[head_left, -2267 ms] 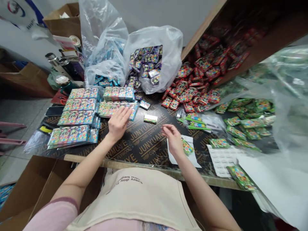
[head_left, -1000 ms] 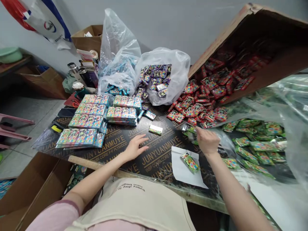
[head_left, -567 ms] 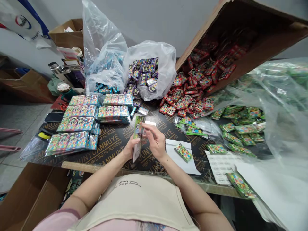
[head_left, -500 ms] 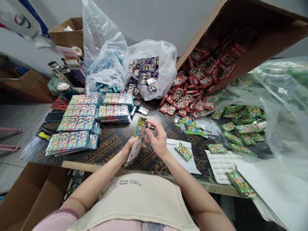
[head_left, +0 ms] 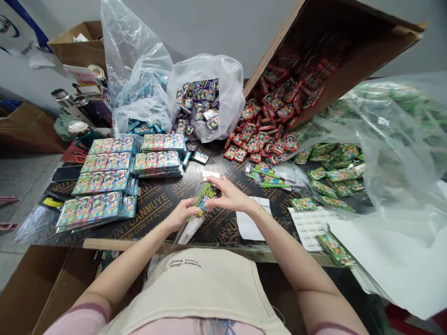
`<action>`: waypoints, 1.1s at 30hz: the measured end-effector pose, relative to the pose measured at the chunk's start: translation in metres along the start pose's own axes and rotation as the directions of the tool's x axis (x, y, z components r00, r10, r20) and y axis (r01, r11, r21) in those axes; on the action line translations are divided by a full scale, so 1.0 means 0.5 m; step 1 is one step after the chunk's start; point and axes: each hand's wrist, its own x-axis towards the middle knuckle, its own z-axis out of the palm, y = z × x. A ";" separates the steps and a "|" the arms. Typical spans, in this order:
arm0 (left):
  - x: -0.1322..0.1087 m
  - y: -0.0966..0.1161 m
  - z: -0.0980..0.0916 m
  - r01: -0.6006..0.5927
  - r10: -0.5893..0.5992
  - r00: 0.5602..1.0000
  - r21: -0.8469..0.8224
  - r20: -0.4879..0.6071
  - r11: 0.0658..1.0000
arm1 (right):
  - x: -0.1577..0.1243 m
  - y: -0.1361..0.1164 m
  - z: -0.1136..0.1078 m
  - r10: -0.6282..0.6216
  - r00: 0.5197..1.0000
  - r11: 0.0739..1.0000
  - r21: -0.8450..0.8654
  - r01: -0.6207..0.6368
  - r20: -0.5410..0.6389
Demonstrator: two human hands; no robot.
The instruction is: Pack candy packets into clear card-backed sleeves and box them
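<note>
Both hands together mid-table: left hand (head_left: 181,215) grips the clear sleeve (head_left: 195,215), right hand (head_left: 226,195) pinches its top. Filled sleeve stacks (head_left: 104,181) far left look done; loose red packets (head_left: 265,135) and green packets (head_left: 331,174) right remain, I'd judge.

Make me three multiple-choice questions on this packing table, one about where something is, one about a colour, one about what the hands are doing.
1. Where do the red packets come from?
A. the tipped cardboard box
B. a drawer
C. a bucket

2. What colour are the packets in the middle plastic bag?
A. orange
B. purple
C. white

3. What are the hands doing?
A. resting flat
B. both holding one clear sleeve
C. cutting tape

Answers: A, they spill from its open mouth; B, purple shows through; B, left hand and right hand grip it.
</note>
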 end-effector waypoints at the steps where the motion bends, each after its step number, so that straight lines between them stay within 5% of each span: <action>1: 0.000 -0.003 0.003 0.020 -0.021 1.000 -0.017 -0.017 1.000 | 0.001 0.002 0.003 0.000 1.000 1.000 0.025 0.001 -0.009; 4: 0.002 -0.010 0.005 0.040 -0.048 0.991 -0.067 -0.121 0.997 | 0.003 0.012 0.016 0.030 0.975 0.996 0.090 -0.011 -0.222; 7: 0.002 -0.009 -0.004 0.030 -0.043 0.978 -0.064 -0.204 0.997 | -0.001 0.026 0.038 0.196 0.843 0.965 0.251 -0.075 -0.502; 8: 0.001 -0.008 -0.008 0.038 -0.048 0.979 -0.056 -0.198 0.998 | -0.004 0.031 0.048 0.278 0.829 0.926 0.365 -0.097 -0.486; 10: 0.001 -0.003 -0.016 0.034 -0.034 0.984 -0.002 -0.173 0.999 | -0.011 0.039 0.070 0.388 0.878 0.789 0.594 -0.158 -0.280; 12: 0.003 0.002 -0.020 0.001 0.020 0.986 0.124 -0.163 0.992 | -0.016 0.042 0.090 0.388 0.918 0.664 0.715 -0.219 -0.079; 15: 0.008 0.007 -0.020 -0.033 0.087 0.981 0.292 -0.173 0.956 | -0.016 0.040 0.103 0.425 0.899 0.631 0.748 -0.207 -0.109; 18: 0.015 0.008 -0.018 -0.021 0.083 0.975 0.291 -0.204 0.956 | -0.016 0.036 0.100 0.479 0.868 0.601 0.770 -0.213 -0.134; 24: 0.029 -0.003 -0.026 -0.023 0.138 0.932 0.324 -0.335 0.946 | -0.054 0.035 0.129 0.444 0.854 0.448 0.759 -0.472 0.270; 33: 0.015 -0.022 -0.038 0.082 -0.069 0.987 0.085 -0.147 0.993 | -0.076 0.066 0.110 0.481 0.846 0.421 0.786 -0.453 0.230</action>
